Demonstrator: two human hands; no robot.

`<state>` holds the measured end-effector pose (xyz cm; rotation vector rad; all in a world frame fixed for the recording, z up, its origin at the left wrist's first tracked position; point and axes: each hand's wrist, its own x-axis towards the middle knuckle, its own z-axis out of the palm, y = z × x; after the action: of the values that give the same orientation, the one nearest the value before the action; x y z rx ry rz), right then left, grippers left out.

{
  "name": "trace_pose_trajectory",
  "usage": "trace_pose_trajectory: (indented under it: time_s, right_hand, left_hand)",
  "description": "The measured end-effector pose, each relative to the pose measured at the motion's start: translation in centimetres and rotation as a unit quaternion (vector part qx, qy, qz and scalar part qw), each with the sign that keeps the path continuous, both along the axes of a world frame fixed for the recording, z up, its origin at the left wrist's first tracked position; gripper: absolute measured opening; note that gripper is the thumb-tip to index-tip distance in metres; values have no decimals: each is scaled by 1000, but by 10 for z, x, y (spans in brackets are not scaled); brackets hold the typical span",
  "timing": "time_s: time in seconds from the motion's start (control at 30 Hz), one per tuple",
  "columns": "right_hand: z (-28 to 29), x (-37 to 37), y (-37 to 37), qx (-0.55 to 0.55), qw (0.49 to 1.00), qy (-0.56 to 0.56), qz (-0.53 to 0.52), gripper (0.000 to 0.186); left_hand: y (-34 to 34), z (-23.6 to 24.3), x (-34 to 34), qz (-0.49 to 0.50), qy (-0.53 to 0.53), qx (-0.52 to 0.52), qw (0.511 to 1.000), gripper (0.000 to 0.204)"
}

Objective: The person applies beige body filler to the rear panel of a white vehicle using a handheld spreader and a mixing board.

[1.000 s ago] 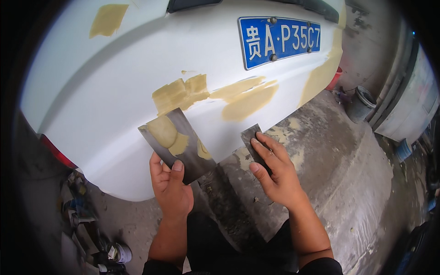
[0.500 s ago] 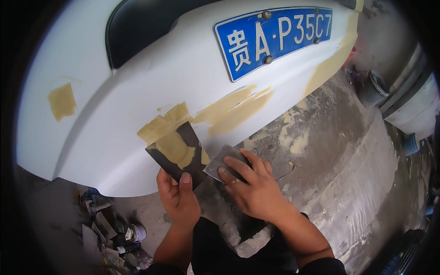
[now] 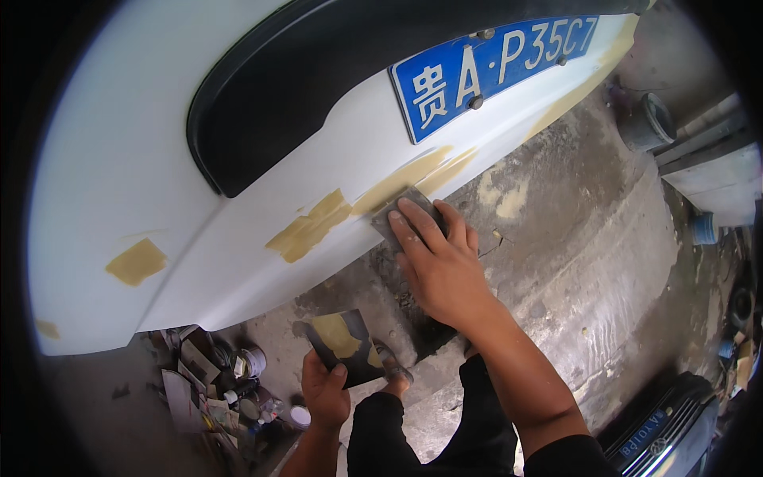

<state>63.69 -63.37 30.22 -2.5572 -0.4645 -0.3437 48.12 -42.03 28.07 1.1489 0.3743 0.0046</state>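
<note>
My right hand [image 3: 445, 274] presses a flat grey putty spreader [image 3: 408, 208] against the lower edge of a white car panel [image 3: 230, 278], fingers laid across its back. Just beyond the spreader runs a long streak of tan putty [image 3: 405, 176]. A wider putty patch [image 3: 310, 229] lies to its left, and a squarish patch [image 3: 137, 262] sits farther left. Lower down, away from the panel, my left hand [image 3: 326, 393] grips a dark mixing board [image 3: 366, 370], thumb on top. Tan putty [image 3: 336, 334] covers part of that board.
A blue licence plate [image 3: 493, 75] and black trim [image 3: 262, 119] are on the panel above. Tins and scraps surround a white tub [image 3: 253, 362] at lower left. A grey bucket [image 3: 645, 126] stands far right. A dark car grille [image 3: 660, 433] is at lower right on the concrete floor [image 3: 588, 318].
My right hand has carried the spreader up and away from the board onto the panel. My left hand has lowered the board away from the panel. The view has shifted.
</note>
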Motion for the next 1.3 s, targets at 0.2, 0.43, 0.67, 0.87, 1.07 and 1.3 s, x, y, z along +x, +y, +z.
trace_pose_trajectory:
  time_s: [0.2,0.43,0.67,0.87,1.07,1.3]
  right_hand:
    - [-1,17,26,-20,1000,3,-4,47]
    - [1,13,36,-83,997,-3,-6,46]
    - [13,15,31,-80,997,-11,5,43]
    - [4,6,49,-89,996,-10,15,45]
    - [14,5,40,-84,996,-10,-17,38]
    - [1,17,26,-101,994,-31,-4,40]
  left_hand:
    - [6,1,-36,5,22,-17,1000,44]
    - [6,2,-48,20,33,-15,999,44]
    - [4,2,-49,24,23,-26,999,45]
    - [3,-1,-45,10,27,-26,999,43]
    - [4,4,-41,15,30,-36,999,42]
    - [9,1,-40,43,36,-37,998,41]
